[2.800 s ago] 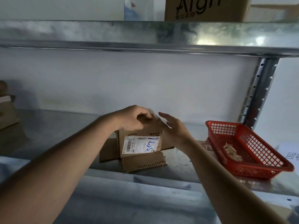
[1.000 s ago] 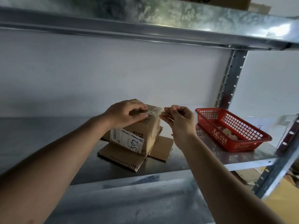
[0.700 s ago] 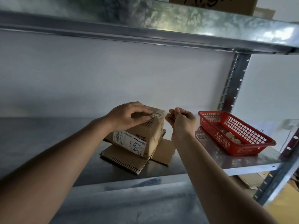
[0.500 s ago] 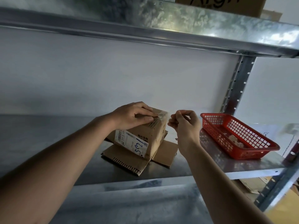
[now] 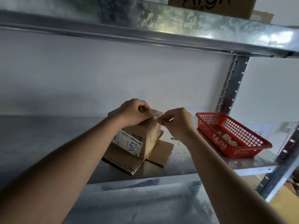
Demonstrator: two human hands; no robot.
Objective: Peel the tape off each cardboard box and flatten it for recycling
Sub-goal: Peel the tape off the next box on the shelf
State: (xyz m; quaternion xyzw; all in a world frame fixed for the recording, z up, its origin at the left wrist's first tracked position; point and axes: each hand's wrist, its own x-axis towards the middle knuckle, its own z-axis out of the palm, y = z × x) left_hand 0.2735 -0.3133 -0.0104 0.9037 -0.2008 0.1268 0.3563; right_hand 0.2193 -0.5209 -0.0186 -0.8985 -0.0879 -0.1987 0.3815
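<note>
Head view: left hand [image 5: 134, 113] grips the box [image 5: 142, 135] top on a steel shelf [image 5: 48, 135]. Right hand [image 5: 177, 121] pinches tape [image 5: 155, 118] at the box's edge. A red basket [image 5: 233, 136] sits right of the box.

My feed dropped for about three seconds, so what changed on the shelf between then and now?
The cardboard box was turned, its label now facing front-left. The right hand went from open beside the box to pinching the tape at its top edge. The left hand kept its grip on the box top. The red basket and the box's splayed flaps look unchanged.

Bare shelf [image 5: 48, 139] left of box [image 5: 145, 135]; red basket [image 5: 233, 135] near right; upright [image 5: 231, 88] behind.
</note>
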